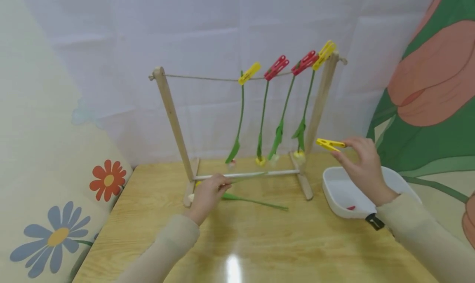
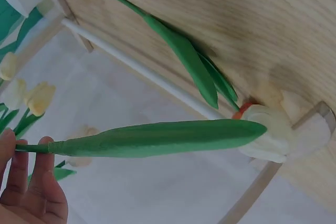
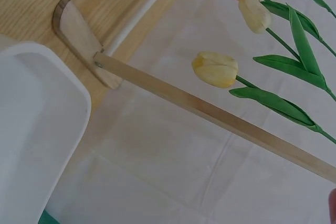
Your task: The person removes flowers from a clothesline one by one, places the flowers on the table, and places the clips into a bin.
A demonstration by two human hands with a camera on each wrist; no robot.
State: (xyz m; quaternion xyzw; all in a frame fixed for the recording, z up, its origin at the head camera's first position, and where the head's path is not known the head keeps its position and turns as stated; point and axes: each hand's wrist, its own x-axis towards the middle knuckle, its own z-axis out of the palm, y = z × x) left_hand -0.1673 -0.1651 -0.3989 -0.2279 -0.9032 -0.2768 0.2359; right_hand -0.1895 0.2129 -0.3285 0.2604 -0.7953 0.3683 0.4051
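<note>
My left hand pinches a green tulip stem, its leaf stretching out from the fingers in the left wrist view. Below, another green stem lies on the table; a white bloom shows at the leaf's tip, and I cannot tell which stem bears it. At the right, my right hand holds a yellow clothespin between thumb and fingers, above the white bin. Only a fingertip of that hand shows in the right wrist view.
A wooden stand carries a string with several tulips hanging head down from red and yellow clothespins, mostly on its right half. A white bin with a red piece inside sits at the right.
</note>
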